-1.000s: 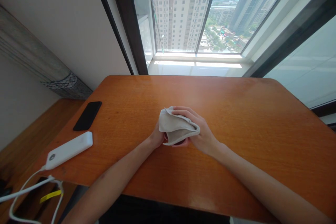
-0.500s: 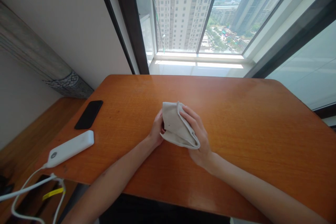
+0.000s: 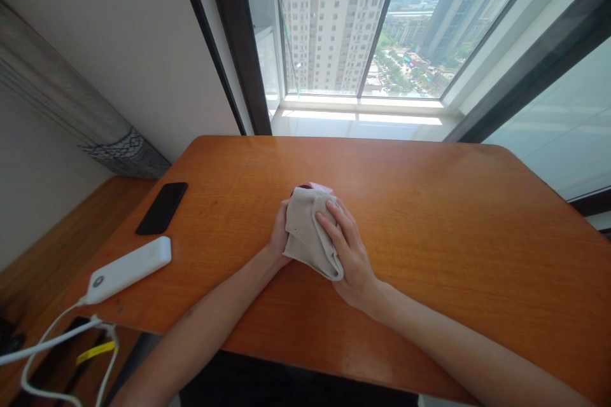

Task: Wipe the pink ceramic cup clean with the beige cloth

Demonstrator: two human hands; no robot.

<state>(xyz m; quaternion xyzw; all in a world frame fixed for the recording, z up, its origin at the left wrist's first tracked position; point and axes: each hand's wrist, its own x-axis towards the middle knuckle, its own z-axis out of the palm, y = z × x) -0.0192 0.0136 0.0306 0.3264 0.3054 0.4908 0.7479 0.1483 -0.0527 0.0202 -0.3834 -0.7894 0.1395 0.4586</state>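
A folded light-grey cloth point(image 3: 308, 229) is between my two hands above the middle of the wooden table's near side. My right hand point(image 3: 351, 254) presses on it from the right, fingers spread across its folds and the thumb hidden. Beyond the cloth's far edge peeks a pink and dark-red object point(image 3: 321, 188), mostly covered, so its kind does not show. My left hand point(image 3: 280, 232) is curled at the left side, gripping beneath the cloth around that covered object. Its fingertips are out of sight.
On the wooden table point(image 3: 453, 235), a black phone point(image 3: 161, 208) lies at the left. Nearer stands a white power bank-like device point(image 3: 128, 270) with a white cable point(image 3: 52, 324) running off the edge. A window point(image 3: 358, 38) is beyond the table, a curtain point(image 3: 81, 89) at left.
The cloth and my right hand have shifted left and slightly nearer over the held object. Its pink and dark-red part now shows at the far edge.
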